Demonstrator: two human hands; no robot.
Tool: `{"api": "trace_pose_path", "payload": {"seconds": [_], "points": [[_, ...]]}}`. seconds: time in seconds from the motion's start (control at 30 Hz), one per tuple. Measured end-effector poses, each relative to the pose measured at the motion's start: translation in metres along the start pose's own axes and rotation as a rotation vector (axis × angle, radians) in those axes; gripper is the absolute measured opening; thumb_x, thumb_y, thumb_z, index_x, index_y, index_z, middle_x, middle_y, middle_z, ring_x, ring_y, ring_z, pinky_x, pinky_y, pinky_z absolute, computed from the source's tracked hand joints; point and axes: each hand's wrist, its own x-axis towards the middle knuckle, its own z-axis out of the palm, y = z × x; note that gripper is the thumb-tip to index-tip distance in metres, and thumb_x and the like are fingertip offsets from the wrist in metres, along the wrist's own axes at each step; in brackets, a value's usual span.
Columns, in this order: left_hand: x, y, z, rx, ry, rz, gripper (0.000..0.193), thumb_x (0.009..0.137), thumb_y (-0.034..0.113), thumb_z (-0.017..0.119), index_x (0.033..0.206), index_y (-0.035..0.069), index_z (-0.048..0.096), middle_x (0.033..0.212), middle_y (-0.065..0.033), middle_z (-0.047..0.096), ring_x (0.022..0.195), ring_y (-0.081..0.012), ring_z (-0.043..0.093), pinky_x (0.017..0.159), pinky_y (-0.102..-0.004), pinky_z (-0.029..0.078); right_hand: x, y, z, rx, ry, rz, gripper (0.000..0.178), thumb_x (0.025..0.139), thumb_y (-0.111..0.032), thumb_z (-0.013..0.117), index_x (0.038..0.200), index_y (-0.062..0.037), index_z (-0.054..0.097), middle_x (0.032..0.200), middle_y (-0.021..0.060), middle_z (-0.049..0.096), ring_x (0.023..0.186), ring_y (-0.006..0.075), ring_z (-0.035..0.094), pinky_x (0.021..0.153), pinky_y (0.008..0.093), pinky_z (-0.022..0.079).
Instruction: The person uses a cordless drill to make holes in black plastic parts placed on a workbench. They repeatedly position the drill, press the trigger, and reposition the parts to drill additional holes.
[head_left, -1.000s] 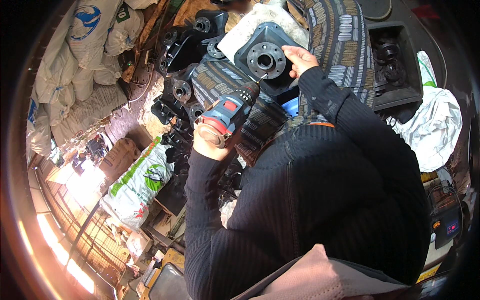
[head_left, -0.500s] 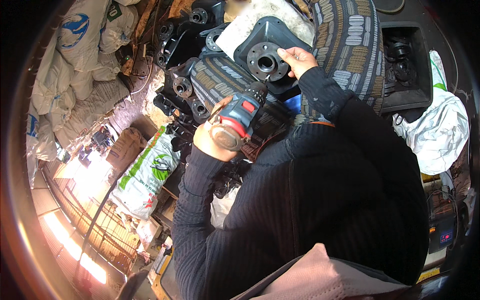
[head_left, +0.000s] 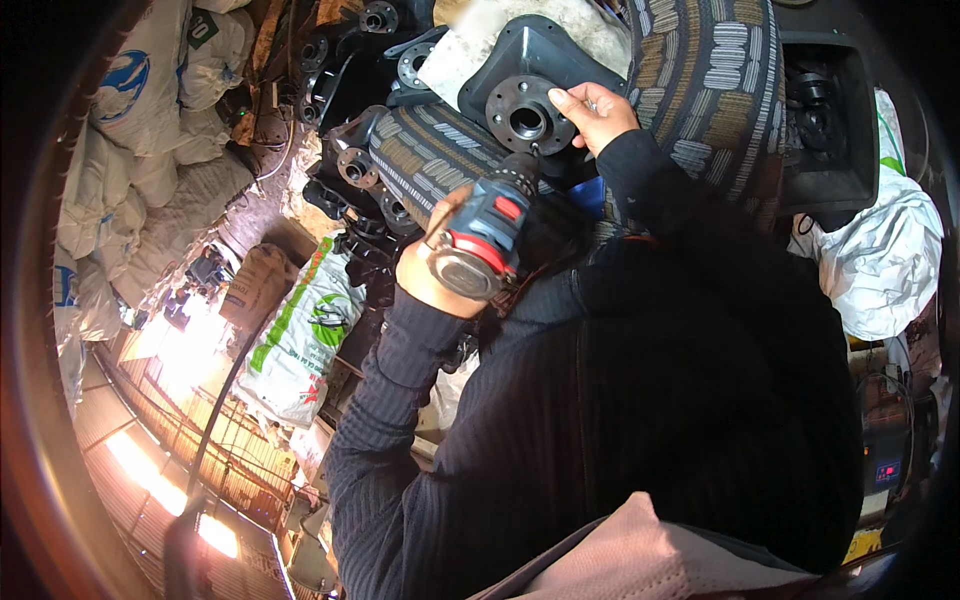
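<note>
Fingers (head_left: pixel 590 100) of my right hand (head_left: pixel 598 115) are lying spread along the right rim of the round steel flange (head_left: pixel 530 113), steadying it, thumb tucked out of sight. That flange is sitting on the dark cast housing (head_left: pixel 540 50), up past my chest, resting against the striped tyre tread (head_left: pixel 715 70). My left hand (head_left: pixel 435 275) is wrapping tight round the grip of the cordless drill (head_left: pixel 485 235). Its long axis is running from my left wrist up and rightward, the chuck tip touching the flange's lower edge just beside a bolt hole. Both forearms are reaching away from me, the right hand being nearer the flange.
</note>
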Motion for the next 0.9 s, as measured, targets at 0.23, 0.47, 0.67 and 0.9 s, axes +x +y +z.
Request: {"api": "trace_pose_path", "payload": {"seconds": [0.23,0.47,0.67,0.9], "points": [[-0.017,0.006,-0.004,0.196,0.104,-0.034,0.039,0.069,0.013,0.071,0.106,0.006,0.062,0.095,-0.0129,0.066,0.087,-0.0314,0.064,0.079,-0.037,0.051,-0.002,0.001,-0.006,0.027,0.013,-0.055,0.033,0.088,-0.036,0.062,0.103,-0.0068,0.063,0.079,-0.0012,0.058,0.056,0.0064,0.047,0.049,0.0222,0.041],[-0.041,0.052,-0.013,0.368,0.265,0.434,0.03,0.07,0.01,0.068,0.1,0.01,0.063,0.09,-0.0085,0.061,0.079,-0.0293,0.061,0.069,-0.0382,0.049,-0.039,0.015,-0.045,0.777,-0.52,0.019,0.03,0.096,-0.01,0.043,0.124,-0.0011,0.049,0.112,0.0098,0.06,0.098,0.0199,0.061,0.082,0.0323,0.052],[-0.056,0.056,0.011,0.24,0.357,0.465,0.029,0.068,0.013,0.07,0.095,0.01,0.062,0.088,-0.0069,0.062,0.078,-0.0285,0.062,0.071,-0.0392,0.05,-0.052,0.015,-0.048,0.864,-0.712,0.054,0.029,0.096,-0.01,0.043,0.123,0.0,0.046,0.128,0.0197,0.052,0.12,0.0301,0.051,0.092,0.0385,0.051],[-0.056,0.052,0.021,0.259,0.326,0.456,0.027,0.069,0.009,0.069,0.095,0.008,0.063,0.089,-0.0089,0.063,0.081,-0.0304,0.062,0.075,-0.0401,0.05,-0.061,0.018,-0.047,0.875,-0.658,0.13,0.026,0.096,-0.011,0.047,0.12,-0.0014,0.047,0.126,0.0201,0.054,0.119,0.0312,0.052,0.094,0.0371,0.05]]}}
